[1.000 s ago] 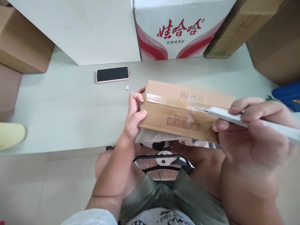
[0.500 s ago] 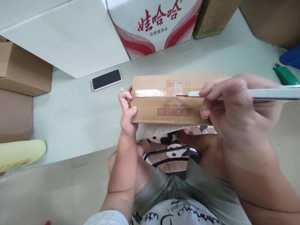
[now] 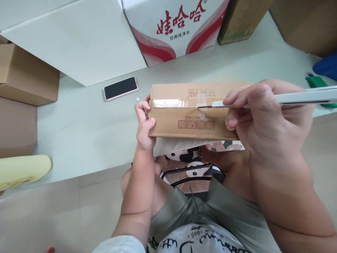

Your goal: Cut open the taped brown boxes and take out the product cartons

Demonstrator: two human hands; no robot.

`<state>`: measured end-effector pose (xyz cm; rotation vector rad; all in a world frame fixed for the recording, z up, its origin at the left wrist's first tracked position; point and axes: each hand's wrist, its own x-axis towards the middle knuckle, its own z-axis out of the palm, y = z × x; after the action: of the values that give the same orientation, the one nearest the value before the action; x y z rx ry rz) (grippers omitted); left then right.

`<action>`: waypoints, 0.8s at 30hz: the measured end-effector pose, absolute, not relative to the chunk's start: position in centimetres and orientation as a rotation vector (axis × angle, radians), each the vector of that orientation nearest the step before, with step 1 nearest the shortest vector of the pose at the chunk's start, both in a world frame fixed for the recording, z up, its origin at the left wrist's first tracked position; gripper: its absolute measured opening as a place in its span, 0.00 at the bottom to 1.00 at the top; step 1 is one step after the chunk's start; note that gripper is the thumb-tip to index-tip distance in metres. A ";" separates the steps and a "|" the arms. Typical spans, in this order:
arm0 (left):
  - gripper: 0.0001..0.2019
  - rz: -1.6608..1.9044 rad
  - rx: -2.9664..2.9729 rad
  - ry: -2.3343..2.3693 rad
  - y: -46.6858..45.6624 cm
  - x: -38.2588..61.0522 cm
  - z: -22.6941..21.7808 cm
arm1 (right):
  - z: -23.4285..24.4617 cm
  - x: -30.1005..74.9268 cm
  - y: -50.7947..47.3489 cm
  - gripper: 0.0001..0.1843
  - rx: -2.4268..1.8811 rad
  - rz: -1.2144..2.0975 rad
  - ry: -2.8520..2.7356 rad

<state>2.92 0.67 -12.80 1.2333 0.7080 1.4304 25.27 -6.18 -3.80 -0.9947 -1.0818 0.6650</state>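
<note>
A brown cardboard box [image 3: 168, 123] with red-brown printing lies in front of me, a strip of shiny clear tape [image 3: 168, 103] along its top seam. My left hand [image 3: 144, 123] grips the box's left end, thumb on the near side and fingers at the edge. In my right hand [image 3: 265, 109] is a white-handled utility knife [image 3: 297, 96], held like a pen. Its thin dark blade points left and its tip is at the seam near the middle of the box. The fingers of my right hand cover part of the box's right end.
A phone [image 3: 121, 88] and a tiny square piece [image 3: 137, 99] lie on the pale table [image 3: 86, 137]. Behind stand a white-and-red carton [image 3: 181, 31] and brown boxes [image 3: 244, 21]. More boxes [image 3: 28, 77] and a yellow object [image 3: 26, 170] are left; a green-handled tool [image 3: 316, 82] is right.
The knife's handle end has tilted up slightly, while its blade tip stays at about the same place on the seam. The whole view has shifted a little; my left hand keeps its grip.
</note>
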 end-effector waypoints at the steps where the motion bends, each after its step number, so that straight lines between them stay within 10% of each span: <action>1: 0.20 1.430 1.230 0.704 0.7 2.9 -12.8 | -3.8 25.3 -6.2 0.16 -1.000 0.670 -1.079; 24: 0.21 1.379 1.220 0.716 0.8 2.4 -13.3 | -3.7 24.5 -6.7 0.16 -1.201 0.664 -1.024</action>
<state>2.44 0.77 -13.33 1.2202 0.7157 1.3786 24.52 -6.72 -3.66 -1.2007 -1.0238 0.6642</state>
